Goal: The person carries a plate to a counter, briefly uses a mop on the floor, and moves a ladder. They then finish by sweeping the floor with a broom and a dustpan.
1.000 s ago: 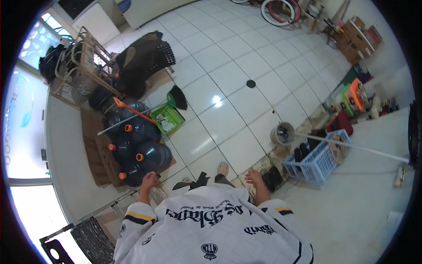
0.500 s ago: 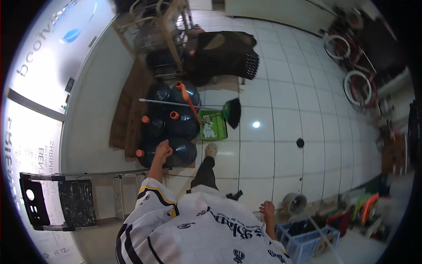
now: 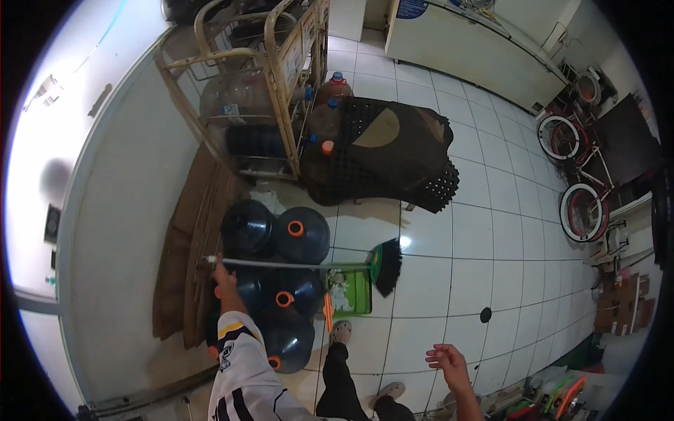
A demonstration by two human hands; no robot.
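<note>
My left hand (image 3: 223,275) is closed round the white end of a broom handle (image 3: 302,265), above several dark blue water jugs (image 3: 305,235) with orange neck rings. The handle runs across the jugs to a green broom head (image 3: 386,266) with black bristles. Beside the head lies a green dustpan (image 3: 360,312) with pale litter in it, and an orange strip (image 3: 328,312) shows at its left edge. My right hand (image 3: 447,360) hangs over the tiled floor with its fingers apart, holding nothing.
Folded cardboard (image 3: 186,252) leans along the wall, left of the jugs. A metal bottle rack (image 3: 281,84) and a dark perforated mat (image 3: 393,151) over more bottles stand ahead. At the far right are a bicycle (image 3: 584,212) and boxes (image 3: 621,305).
My left hand has moved from a jug's neck to the end of the broom handle. The orange strip has swung down off the jugs. The view has shifted forward, showing more rack.
</note>
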